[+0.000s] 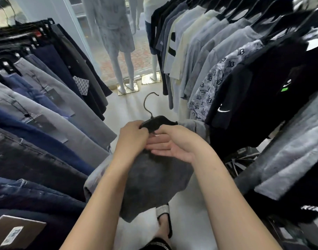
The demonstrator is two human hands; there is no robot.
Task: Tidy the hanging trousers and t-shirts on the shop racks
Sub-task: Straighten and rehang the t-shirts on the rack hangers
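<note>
On my screen the left hand (133, 136) is closed round one shoulder of a black hanger (154, 122), fingers curled over it, so it grips the hanger. The right hand (174, 143) grips nothing: its fingers are stretched out straight, palm up, and lie on the cloth just under the left hand, w/ the thumb side touching the middle of the hanger. A dark grey t-shirt (154, 179) hangs on the hanger. It is off the racks, held in the aisle between them, approx. in the centre of my view. The metal hook (146, 103) points up and away, free in the air. At the left a row of trousers (46, 109) hangs on clip hangers, in grey, blue and black, some w/ paper tags (81, 84). At the right is a row of t-shirts (217, 56) in black, grey and cream, incl. a black one w/ a white logo (223, 110). Below the held shirt a foot in a sandal (163, 213) stands on the pale floor (129, 107). In the bg, mannequins (118, 42) stand on metal plates.
</note>
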